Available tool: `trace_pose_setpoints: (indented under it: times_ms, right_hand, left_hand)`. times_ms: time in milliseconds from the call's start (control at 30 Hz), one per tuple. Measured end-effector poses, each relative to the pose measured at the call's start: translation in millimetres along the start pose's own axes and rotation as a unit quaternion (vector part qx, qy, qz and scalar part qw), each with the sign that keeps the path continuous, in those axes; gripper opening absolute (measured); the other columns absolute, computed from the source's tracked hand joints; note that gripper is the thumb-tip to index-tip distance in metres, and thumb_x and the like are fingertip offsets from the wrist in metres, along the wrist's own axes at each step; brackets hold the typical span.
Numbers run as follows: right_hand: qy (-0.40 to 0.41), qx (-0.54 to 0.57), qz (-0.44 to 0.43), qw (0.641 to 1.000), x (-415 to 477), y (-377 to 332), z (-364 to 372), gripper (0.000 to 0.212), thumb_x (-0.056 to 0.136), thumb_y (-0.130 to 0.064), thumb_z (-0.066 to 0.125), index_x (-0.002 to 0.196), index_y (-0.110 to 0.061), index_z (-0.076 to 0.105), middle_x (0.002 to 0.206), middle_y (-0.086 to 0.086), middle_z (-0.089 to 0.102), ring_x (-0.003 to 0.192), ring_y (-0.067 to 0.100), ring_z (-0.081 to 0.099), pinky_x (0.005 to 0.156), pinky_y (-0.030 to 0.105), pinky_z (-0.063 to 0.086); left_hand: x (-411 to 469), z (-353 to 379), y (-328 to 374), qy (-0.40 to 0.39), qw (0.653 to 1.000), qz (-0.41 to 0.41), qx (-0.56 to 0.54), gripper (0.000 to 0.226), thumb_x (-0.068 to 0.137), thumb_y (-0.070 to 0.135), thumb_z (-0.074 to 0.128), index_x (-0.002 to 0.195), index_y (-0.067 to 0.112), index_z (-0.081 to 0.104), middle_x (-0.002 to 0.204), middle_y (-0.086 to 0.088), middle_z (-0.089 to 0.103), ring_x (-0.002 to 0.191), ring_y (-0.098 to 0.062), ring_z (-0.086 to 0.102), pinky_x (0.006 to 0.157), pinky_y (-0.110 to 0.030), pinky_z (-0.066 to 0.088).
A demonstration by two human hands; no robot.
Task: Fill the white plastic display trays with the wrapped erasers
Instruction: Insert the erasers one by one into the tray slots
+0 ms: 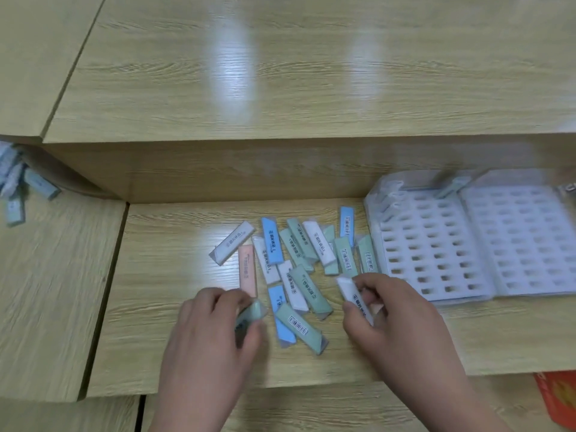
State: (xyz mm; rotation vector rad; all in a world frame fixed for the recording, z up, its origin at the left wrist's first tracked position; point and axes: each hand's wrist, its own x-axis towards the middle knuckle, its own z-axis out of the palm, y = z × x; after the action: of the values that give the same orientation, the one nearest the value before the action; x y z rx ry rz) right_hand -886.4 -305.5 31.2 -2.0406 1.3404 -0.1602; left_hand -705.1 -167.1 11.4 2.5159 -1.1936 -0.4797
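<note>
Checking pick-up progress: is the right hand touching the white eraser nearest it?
Touching. The head view shows the right hand pinching the white eraser between thumb and fingers.

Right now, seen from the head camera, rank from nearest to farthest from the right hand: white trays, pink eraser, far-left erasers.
1. white trays, just beyond the right hand, to its right.
2. pink eraser, left, in the pile.
3. far-left erasers, on the neighbouring desk.

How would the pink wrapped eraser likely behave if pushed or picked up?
The pink wrapped eraser is a straight, flat-sided bar lying flat, so it is probably stiff and should slide, not roll. Its wrapper looks smooth, perhaps slippery.
</note>
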Motion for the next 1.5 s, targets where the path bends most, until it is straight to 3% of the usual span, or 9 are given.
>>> trace_pose_setpoints:
  times_ms: [167, 333, 400, 600, 767, 933, 1233, 1333, 1500]
  right_hand:
    - [-0.019, 0.226, 0.068, 0.972, 4, 11, -32, 0.005, 0.079, -0.032, 0.069, 0.080, -0.031, 0.064, 0.055, -0.016, 0.054, 0.044, 0.003, 0.042, 0.047, 0.010, 0.034]
    - [0.020, 0.259, 0.057, 0.964, 23, 38, -86, 0.006, 0.086, -0.023, 0.068, 0.082, -0.028, 0.068, 0.061, -0.010, 0.062, 0.055, 0.009, 0.055, 0.061, 0.031, 0.049]
    - [0.064, 0.237, 0.039, 0.969, 34, 51, -103, 0.005, 0.087, -0.027, 0.068, 0.084, -0.030, 0.069, 0.070, -0.010, 0.068, 0.061, 0.006, 0.062, 0.063, 0.024, 0.051]
    - [0.112, 0.092, -0.061, 0.988, 71, 61, -108, 0.006, 0.092, -0.031, 0.062, 0.087, -0.034, 0.062, 0.068, -0.019, 0.059, 0.065, 0.000, 0.057, 0.053, 0.007, 0.038]
    - [0.049, 0.035, -0.139, 0.988, 90, 52, -87, 0.010, 0.091, -0.036, 0.062, 0.097, -0.043, 0.059, 0.074, -0.021, 0.058, 0.074, 0.002, 0.059, 0.061, 0.019, 0.046]
    - [0.039, -0.031, -0.165, 0.985, 101, 55, -78, 0.009, 0.094, -0.038, 0.059, 0.102, -0.039, 0.063, 0.079, -0.032, 0.053, 0.073, -0.009, 0.053, 0.061, 0.009, 0.034]
    - [0.067, -0.232, -0.204, 0.949, 102, 51, -73, 0.031, 0.069, -0.024, 0.089, 0.093, -0.026, 0.069, 0.084, -0.011, 0.069, 0.071, 0.011, 0.067, 0.046, 0.023, 0.041]
    - [0.054, -0.205, -0.176, 0.961, 106, 47, -70, 0.010, 0.088, -0.036, 0.071, 0.095, -0.029, 0.070, 0.087, -0.013, 0.068, 0.077, 0.010, 0.065, 0.053, 0.026, 0.047]
    - [0.034, -0.199, -0.154, 0.967, 115, 49, -71, 0.027, 0.096, -0.053, 0.048, 0.092, -0.031, 0.064, 0.088, -0.012, 0.061, 0.082, 0.006, 0.057, 0.059, 0.023, 0.042]
  left_hand:
    - [6, -6, 0, -0.063, 0.995, -0.075, -0.017, 0.023, 0.074, 0.022, 0.082, 0.086, 0.029, 0.063, 0.091, 0.007, 0.056, 0.085, -0.021, 0.064, 0.069, -0.038, 0.050]
    - [19, -14, 13, -0.043, 0.990, -0.076, -0.112, 0.045, 0.072, 0.020, 0.081, 0.089, 0.051, 0.054, 0.094, 0.033, 0.061, 0.074, 0.008, 0.060, 0.060, -0.027, 0.046]
    - [23, -19, 29, -0.005, 0.991, -0.039, -0.129, 0.057, 0.071, 0.014, 0.083, 0.094, 0.057, 0.054, 0.094, 0.033, 0.061, 0.064, 0.006, 0.057, 0.056, -0.019, 0.044]
    - [52, -10, 99, 0.071, 0.958, 0.028, -0.278, 0.026, 0.082, 0.026, 0.075, 0.091, 0.048, 0.064, 0.077, 0.017, 0.066, 0.056, -0.010, 0.057, 0.050, -0.019, 0.045]
    - [71, -10, 138, 0.066, 0.942, 0.020, -0.329, 0.010, 0.083, 0.039, 0.068, 0.093, 0.042, 0.067, 0.070, 0.006, 0.064, 0.047, -0.016, 0.048, 0.042, -0.013, 0.035]
    - [75, -8, 143, 0.063, 0.925, -0.005, -0.374, 0.007, 0.085, 0.038, 0.069, 0.091, 0.041, 0.069, 0.069, 0.005, 0.065, 0.046, -0.005, 0.046, 0.042, -0.015, 0.036]
    - [73, 3, 142, 0.052, 0.920, -0.017, -0.389, 0.009, 0.085, 0.035, 0.070, 0.089, 0.043, 0.069, 0.069, 0.006, 0.064, 0.050, -0.004, 0.049, 0.046, -0.015, 0.040]
    - [73, 4, 146, 0.057, 0.914, -0.005, -0.402, 0.013, 0.085, 0.031, 0.072, 0.088, 0.044, 0.071, 0.068, 0.009, 0.064, 0.051, -0.003, 0.050, 0.046, -0.014, 0.041]
    - [76, 2, 155, 0.061, 0.899, 0.015, -0.433, 0.017, 0.072, 0.049, 0.068, 0.086, 0.042, 0.074, 0.080, 0.013, 0.067, 0.063, -0.005, 0.057, 0.056, -0.010, 0.043]
